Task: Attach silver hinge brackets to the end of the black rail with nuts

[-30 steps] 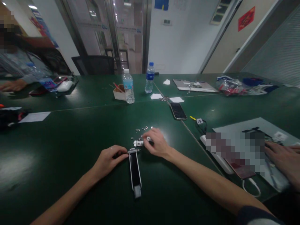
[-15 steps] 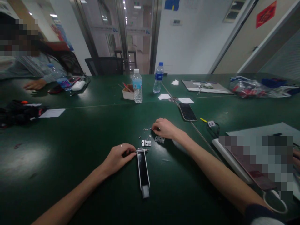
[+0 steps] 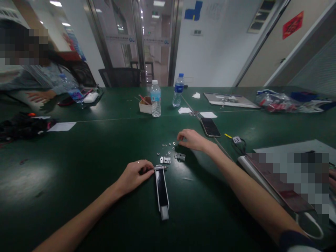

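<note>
My left hand is closed, thumb and fingers pinching one end of a thin metal rod. The rod lies across the top of a long narrow piece with a black face, a white frame and a pale tab at its near end. Small nut-like metal rings, several of them, are scattered on the table. Two small metal plates with holes lie just beyond the rod: a bright plate and a duller plate. My right hand is beside the rings, its fingers curved and apart, with nothing visible in them.
Across the green table stand a clear bottle, a blue-labelled bottle and a small box. A phone lies beyond my right hand. A laptop-like device is at right. Another person's hand rests far left.
My right hand has lifted slightly away from the rings to the right, and its fingers have spread. My left hand keeps its pinch on the rod. The view has tilted up slightly.
</note>
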{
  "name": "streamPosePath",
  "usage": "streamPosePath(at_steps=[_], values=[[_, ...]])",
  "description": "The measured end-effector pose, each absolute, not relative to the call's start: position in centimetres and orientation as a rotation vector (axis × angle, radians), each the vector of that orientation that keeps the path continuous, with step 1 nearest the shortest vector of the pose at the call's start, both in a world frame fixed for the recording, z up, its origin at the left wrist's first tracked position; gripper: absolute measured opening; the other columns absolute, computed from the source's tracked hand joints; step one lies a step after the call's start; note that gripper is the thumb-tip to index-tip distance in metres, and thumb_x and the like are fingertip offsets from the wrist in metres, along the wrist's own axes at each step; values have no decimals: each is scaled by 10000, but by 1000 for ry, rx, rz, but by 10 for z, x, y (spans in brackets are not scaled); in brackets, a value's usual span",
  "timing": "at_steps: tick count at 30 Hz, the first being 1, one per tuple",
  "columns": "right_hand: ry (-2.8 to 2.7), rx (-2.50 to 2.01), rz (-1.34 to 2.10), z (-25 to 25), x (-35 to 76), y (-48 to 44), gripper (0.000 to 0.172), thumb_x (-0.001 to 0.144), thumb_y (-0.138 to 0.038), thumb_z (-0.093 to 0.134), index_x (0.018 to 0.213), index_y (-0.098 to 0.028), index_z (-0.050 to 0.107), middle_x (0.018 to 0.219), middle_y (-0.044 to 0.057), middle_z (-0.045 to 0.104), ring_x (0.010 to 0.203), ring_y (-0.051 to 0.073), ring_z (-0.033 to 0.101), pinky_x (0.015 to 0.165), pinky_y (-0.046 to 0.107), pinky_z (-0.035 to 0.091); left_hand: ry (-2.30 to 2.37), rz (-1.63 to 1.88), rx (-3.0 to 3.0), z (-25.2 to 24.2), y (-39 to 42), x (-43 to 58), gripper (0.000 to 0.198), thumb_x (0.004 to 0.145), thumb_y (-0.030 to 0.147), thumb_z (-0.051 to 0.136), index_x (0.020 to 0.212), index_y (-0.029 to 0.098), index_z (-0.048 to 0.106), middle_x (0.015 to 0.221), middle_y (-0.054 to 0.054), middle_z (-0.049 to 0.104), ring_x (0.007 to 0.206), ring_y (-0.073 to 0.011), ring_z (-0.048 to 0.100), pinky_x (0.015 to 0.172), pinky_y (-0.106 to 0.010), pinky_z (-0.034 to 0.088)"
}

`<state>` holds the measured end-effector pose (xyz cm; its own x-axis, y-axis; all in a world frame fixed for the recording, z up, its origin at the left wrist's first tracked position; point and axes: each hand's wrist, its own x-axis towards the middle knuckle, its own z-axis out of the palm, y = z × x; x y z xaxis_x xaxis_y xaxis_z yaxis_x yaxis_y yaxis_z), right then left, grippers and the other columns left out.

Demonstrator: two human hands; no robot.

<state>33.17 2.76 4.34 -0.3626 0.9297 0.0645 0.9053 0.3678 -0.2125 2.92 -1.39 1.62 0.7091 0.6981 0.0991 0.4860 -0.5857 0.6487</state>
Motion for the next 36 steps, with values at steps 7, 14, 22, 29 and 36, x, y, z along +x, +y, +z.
streamPosePath(at_steps=[7, 14, 22, 29, 36], values=[[-2489, -1655, 202, 31, 328, 26, 244, 880, -214, 559, 1096, -182, 667, 997, 99, 644, 953, 215, 587, 812, 306, 426, 897, 472, 2290, 19, -15, 30, 195, 870, 276, 524, 978, 172, 648, 846, -16, 642, 704, -141, 564, 618, -246, 456], [-2537, -1571, 251, 28, 321, 24, 208, 860, -240, 583, 1034, -191, 687, 986, 91, 622, 925, 209, 576, 789, 305, 428, 902, 453, 2281, 19, -15, 30, 216, 868, 285, 516, 986, 161, 647, 861, -29, 646, 711, -145, 571, 612, -249, 455], [-2488, -1729, 347, 25, 310, 23, 129, 796, -206, 586, 823, -159, 703, 829, 67, 668, 760, 180, 589, 653, 275, 397, 910, 461, 2291, 17, -14, 30, 207, 865, 295, 525, 976, 171, 647, 824, -18, 637, 684, -139, 560, 599, -244, 447], [-2549, -1521, 319, 33, 305, 16, 140, 814, -191, 591, 924, -161, 673, 922, 70, 639, 855, 182, 570, 721, 279, 415, 932, 463, 2301, 19, -15, 31, 203, 857, 285, 532, 987, 172, 640, 822, -19, 640, 683, -140, 560, 594, -243, 446], [-2655, -1470, 309, 39, 293, 8, 154, 868, -193, 559, 902, -140, 700, 921, 95, 630, 862, 204, 566, 739, 314, 427, 926, 534, 2308, 17, -14, 31, 191, 843, 255, 557, 993, 165, 635, 835, -21, 638, 687, -139, 565, 614, -256, 457]])
